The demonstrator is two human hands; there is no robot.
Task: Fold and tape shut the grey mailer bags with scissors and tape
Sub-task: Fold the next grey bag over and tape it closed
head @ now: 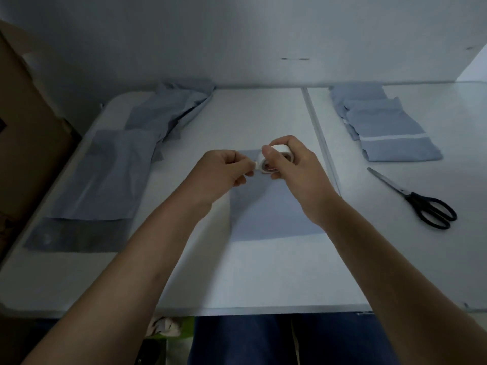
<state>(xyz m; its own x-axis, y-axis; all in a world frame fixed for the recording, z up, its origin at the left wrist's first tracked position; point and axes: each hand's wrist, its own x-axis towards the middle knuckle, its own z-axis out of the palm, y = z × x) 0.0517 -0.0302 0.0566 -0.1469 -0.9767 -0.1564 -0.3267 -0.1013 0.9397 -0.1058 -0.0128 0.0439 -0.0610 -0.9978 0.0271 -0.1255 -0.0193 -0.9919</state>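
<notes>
Taping step: right hand (292, 164) is gripping the tape roll (276, 160) above the folded mailer bag (274, 214) at worktop (263, 272) centre; left hand (224, 169) is pinching the tape end. Next, prob.: pulling a strip w/ steady tension, then reaching for the scissors (416, 198) lying to the right. Bag contents: can't tell.

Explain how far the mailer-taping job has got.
Done: folded, taped mailers stacked at right. In hand: right hand holds the tape roll; left hand pinches its free end above a folded mailer. Left: cutting with the scissors; unfolded mailers at left.
</notes>
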